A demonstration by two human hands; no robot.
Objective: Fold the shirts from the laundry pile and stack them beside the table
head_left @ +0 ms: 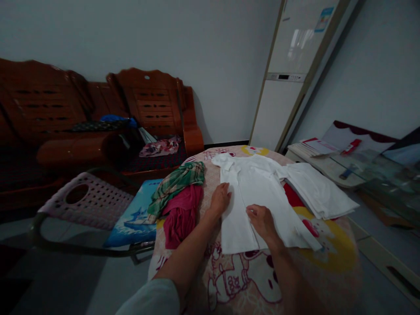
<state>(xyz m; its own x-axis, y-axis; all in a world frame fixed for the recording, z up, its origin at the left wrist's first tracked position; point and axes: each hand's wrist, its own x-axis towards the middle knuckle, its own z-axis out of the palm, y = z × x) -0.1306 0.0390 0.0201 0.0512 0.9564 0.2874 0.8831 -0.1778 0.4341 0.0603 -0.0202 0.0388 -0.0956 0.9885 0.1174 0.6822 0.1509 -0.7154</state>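
Note:
A white short-sleeved shirt [264, 192] lies spread on a cloth-covered table [226, 280], its collar end away from me and a long edge running down its front. At the shirt's left side, my left hand [220, 199] has its fingers closed on the side edge. My right hand [261, 218] rests over the middle, thumb and fingers pinched at the front edge. Folded white clothing [320, 190] lies to the right of the shirt. On the left are a green plaid garment [180, 183] and a crumpled dark pink garment [183, 214].
A woven-back chair [88, 201] with a blue cushion [138, 218] stands against the table's left side. Behind are carved wooden seats [154, 100]. A tall white cabinet unit [278, 105] stands at the back, with a glass-topped table [390, 179] at right.

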